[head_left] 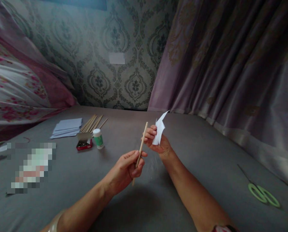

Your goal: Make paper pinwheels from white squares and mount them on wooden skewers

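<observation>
My left hand (pixel 131 164) is closed around a thin wooden stick (pixel 144 137), which it holds nearly upright and leaning a little right. Just beyond it, my right hand (pixel 158 141) pinches a folded piece of white paper (pixel 160 129) with pointed, pinwheel-like corners. The stick's upper part passes close in front of the right fingers; whether they touch it I cannot tell. Both hands are raised over the grey surface.
At the back left lie a stack of white paper (pixel 68 126) and several wooden sticks (pixel 92 123). Near them stand a white-and-green bottle (pixel 98 139) and an open red box (pixel 84 144) of small pieces. Green-handled scissors (pixel 263 193) lie at right. A blurred-out item (pixel 34 167) lies left.
</observation>
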Demonstrator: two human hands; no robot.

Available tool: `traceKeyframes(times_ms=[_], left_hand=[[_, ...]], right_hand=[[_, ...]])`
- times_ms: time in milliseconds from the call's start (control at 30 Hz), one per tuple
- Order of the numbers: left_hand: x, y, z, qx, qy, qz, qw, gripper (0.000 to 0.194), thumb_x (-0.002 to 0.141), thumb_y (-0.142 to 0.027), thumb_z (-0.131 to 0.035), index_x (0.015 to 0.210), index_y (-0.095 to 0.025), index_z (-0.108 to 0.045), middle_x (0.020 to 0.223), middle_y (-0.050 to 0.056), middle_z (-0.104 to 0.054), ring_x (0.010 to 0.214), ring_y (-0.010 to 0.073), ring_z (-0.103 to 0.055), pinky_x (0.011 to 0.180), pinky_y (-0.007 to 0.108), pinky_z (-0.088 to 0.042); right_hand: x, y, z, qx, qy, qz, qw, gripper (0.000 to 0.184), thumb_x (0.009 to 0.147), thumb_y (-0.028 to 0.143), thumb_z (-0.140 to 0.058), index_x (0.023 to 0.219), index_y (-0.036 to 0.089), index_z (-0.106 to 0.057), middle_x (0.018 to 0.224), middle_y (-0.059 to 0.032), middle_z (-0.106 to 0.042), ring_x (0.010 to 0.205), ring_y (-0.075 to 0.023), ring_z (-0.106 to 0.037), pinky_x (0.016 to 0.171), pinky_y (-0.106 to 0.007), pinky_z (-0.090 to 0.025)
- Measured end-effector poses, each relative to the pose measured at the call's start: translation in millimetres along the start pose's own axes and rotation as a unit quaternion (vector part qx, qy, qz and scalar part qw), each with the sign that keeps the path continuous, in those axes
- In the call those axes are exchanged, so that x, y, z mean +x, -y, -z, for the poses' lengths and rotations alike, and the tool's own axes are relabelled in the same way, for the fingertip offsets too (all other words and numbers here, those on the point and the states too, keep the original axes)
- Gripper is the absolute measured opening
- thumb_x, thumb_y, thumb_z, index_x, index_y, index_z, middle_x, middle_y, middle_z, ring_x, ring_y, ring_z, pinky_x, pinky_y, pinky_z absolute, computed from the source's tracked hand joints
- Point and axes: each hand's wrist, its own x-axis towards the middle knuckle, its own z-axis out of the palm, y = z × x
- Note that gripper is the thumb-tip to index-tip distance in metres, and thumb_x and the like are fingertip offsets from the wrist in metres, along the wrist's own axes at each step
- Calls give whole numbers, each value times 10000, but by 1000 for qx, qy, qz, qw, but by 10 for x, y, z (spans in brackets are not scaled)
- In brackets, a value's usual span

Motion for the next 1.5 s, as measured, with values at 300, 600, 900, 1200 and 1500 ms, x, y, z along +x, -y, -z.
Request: traceKeyframes(times_ms=[300, 600, 900, 1200, 1500], left_hand=[[-27, 21, -44, 6, 19, 12, 1000, 253, 822, -367, -624, 868, -118, -633, 560, -29, -493, 390, 16, -322, 432, 194, -166], [-33, 18, -61, 13, -5, 17, 1000, 257, 772, -352, -693, 862, -116, -647, 587, -14, -493, 486, 34, -373, 468, 176, -207], [-33, 27, -69, 18, -14, 6, 1000, 246, 780, -353, -689, 868, -125, -655, 595, -10, -503, 492, 40, -393, 470, 182, -233], [-30, 27, -91, 16, -27, 2, 1000, 243, 736, -337, -734, 839, -131, -658, 577, -13, -518, 477, 39, -391, 462, 185, -230], [-34, 28, -110, 15, -38, 7, 999, 259, 719, -337, -748, 835, -129, -646, 581, -10, -526, 487, 44, -411, 473, 191, -235]], right_hand=[[1, 6, -82, 16, 14, -14, 1000, 148, 758, 235, -687, 674, 212, -568, 531, 91, -308, 486, -77, -276, 538, -221, -321], [-8, -4, -151, -7, -27, -4, 1000, 135, 826, 244, -610, 697, 213, -588, 533, 85, -302, 482, -83, -245, 527, -227, -307], [3, -13, -151, -21, -18, -7, 1000, 187, 775, 222, -657, 626, 208, -545, 525, 84, -291, 471, -78, -242, 512, -218, -314], [8, -21, -141, -51, 13, 4, 999, 275, 754, 266, -685, 585, 205, -477, 530, 83, -255, 487, -85, -236, 514, -216, -300], [0, -24, -144, -57, 19, 10, 998, 304, 654, 285, -769, 577, 211, -484, 523, 84, -224, 480, -91, -209, 498, -212, -286]])
